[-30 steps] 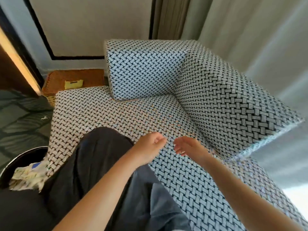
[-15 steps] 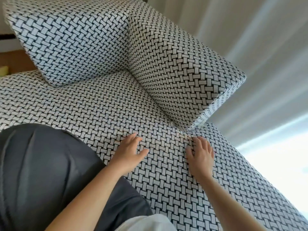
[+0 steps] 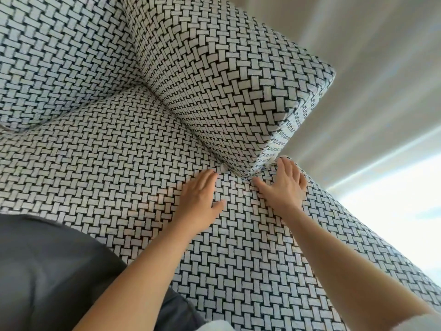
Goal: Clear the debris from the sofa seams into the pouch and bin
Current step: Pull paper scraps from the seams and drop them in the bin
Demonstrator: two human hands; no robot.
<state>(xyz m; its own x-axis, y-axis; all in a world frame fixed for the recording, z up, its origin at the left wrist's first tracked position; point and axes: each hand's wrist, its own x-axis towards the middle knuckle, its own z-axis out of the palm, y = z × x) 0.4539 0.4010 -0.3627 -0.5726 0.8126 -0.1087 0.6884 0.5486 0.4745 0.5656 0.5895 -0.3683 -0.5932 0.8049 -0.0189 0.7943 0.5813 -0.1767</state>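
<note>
The scene is being viewed by a single head-worn wide-angle camera that is being held close above the sofa seat (image 3: pixel 107 163) and aimed forward and steeply down, the cushion (image 3: pixel 226 91) being framed far and the curtain (image 3: pixel 370 68) at far right.

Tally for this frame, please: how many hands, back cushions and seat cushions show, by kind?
Hands: 2, left hand and right hand
Back cushions: 2, rear back cushion and side back cushion
Seat cushion: 1
Total: 5
</note>
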